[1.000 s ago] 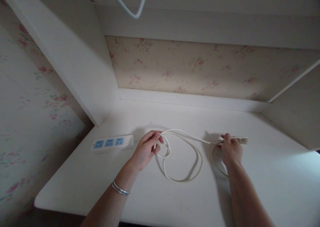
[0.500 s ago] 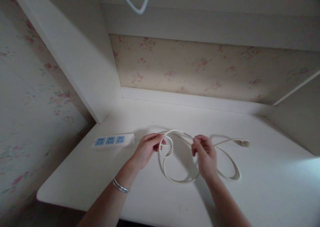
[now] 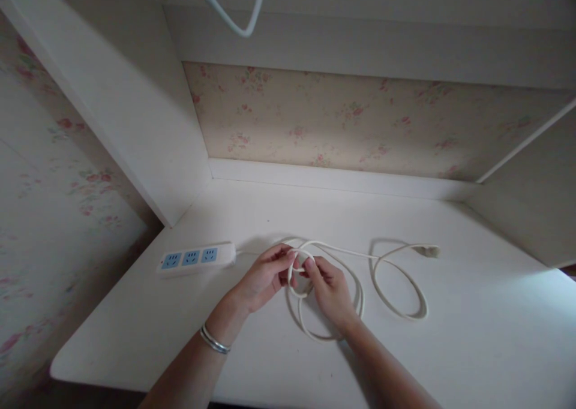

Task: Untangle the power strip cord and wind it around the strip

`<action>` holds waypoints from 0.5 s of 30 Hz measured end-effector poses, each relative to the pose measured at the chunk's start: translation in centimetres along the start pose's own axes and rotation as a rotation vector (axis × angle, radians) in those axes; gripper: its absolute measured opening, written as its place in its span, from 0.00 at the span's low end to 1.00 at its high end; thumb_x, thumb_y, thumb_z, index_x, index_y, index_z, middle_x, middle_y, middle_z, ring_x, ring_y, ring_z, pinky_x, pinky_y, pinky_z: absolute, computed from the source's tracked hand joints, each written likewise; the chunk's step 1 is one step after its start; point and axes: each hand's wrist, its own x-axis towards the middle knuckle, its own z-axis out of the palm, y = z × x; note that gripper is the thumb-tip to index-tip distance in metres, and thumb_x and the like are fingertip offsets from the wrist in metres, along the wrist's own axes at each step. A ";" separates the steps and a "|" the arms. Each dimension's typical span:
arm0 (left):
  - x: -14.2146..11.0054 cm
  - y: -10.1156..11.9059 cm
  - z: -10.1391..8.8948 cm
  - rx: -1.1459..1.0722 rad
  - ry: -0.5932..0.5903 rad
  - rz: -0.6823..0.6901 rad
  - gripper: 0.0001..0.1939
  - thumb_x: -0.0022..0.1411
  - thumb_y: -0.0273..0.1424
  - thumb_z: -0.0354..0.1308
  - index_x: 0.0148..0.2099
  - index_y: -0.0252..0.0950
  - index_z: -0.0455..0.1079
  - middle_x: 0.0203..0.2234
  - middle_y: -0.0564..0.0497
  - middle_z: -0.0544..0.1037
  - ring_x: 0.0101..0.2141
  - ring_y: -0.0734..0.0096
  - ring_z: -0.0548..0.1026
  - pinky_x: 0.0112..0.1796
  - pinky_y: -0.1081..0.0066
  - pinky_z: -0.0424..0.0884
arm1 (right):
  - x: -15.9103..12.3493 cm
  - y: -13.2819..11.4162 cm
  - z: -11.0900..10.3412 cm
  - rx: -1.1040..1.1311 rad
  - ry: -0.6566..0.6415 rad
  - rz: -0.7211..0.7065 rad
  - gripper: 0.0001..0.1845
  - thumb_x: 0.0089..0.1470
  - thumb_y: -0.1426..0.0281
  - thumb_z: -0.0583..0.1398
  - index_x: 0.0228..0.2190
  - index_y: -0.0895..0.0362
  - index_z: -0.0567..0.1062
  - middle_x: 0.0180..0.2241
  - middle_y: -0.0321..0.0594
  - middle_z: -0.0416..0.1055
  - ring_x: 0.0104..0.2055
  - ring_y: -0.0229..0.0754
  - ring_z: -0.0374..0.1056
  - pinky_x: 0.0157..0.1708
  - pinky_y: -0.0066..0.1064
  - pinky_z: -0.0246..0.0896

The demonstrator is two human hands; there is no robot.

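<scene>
left hand: my left hand (image 3: 265,277) is closed, thumb and fingers pinching the white cord (image 3: 420,316) at a small loop (image 3: 290,283).
right hand: my right hand (image 3: 332,292) is just beside it, fingertips closed on the cord at the loop's other side; the exact pinch is partly hidden.
cord: a wider loop hangs around and below my right hand; another lies to its right on the desk (image 3: 157,331), ending in the plug (image 3: 431,252).
power strip: the strip (image 3: 198,259) lies left of my hands, sockets up, the cord running from its right end.
step in hand: i judge i'm shaping or gathering the small loop.
next move calls for: a steady left pinch, the right guiding slack without snagging the wider loops.
</scene>
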 end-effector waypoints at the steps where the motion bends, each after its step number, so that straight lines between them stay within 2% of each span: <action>1: 0.0 0.0 0.0 0.003 0.002 -0.001 0.09 0.56 0.34 0.63 0.35 0.34 0.71 0.28 0.53 0.71 0.21 0.80 0.68 0.24 0.75 0.60 | 0.1 0.1 -0.1 -0.011 0.038 0.010 0.17 0.57 0.56 0.55 0.30 0.55 0.77 0.28 0.39 0.74 0.32 0.42 0.68 0.33 0.29 0.60; 4: 0.1 0.1 0.1 0.014 0.012 -0.015 0.13 0.54 0.31 0.65 0.42 0.35 0.73 0.31 0.52 0.71 0.22 0.83 0.64 0.24 0.76 0.57 | 0.4 0.3 -0.5 -0.028 0.170 0.047 0.20 0.57 0.53 0.55 0.28 0.55 0.75 0.25 0.37 0.72 0.29 0.40 0.66 0.31 0.28 0.59; 6: 0.1 0.2 0.0 0.032 0.033 -0.030 0.13 0.54 0.30 0.65 0.43 0.34 0.73 0.29 0.52 0.70 0.22 0.83 0.62 0.23 0.77 0.55 | 0.7 0.6 -0.8 -0.007 0.232 0.094 0.21 0.57 0.51 0.54 0.28 0.55 0.73 0.25 0.37 0.72 0.29 0.40 0.67 0.31 0.29 0.61; 9: 0.2 0.3 -0.2 0.068 0.074 -0.015 0.08 0.57 0.31 0.62 0.38 0.32 0.74 0.19 0.55 0.66 0.21 0.81 0.60 0.24 0.76 0.53 | 1.2 1.1 -1.1 0.101 0.268 0.179 0.23 0.57 0.49 0.52 0.30 0.55 0.71 0.27 0.38 0.73 0.29 0.40 0.68 0.29 0.30 0.64; 11: 0.1 0.3 -0.3 0.053 0.060 0.017 0.07 0.58 0.32 0.61 0.33 0.32 0.73 0.16 0.57 0.63 0.20 0.79 0.61 0.26 0.74 0.56 | 1.4 1.3 -1.4 0.181 0.292 0.222 0.23 0.56 0.48 0.52 0.30 0.55 0.70 0.26 0.38 0.73 0.26 0.39 0.68 0.25 0.30 0.64; 15: -0.1 0.1 -0.5 -0.013 -0.053 0.089 0.18 0.59 0.35 0.59 0.20 0.34 0.65 0.14 0.55 0.62 0.22 0.74 0.64 0.31 0.69 0.60 | 1.9 1.4 -1.9 0.288 0.372 0.237 0.24 0.55 0.46 0.53 0.29 0.55 0.69 0.23 0.35 0.71 0.19 0.35 0.63 0.17 0.27 0.59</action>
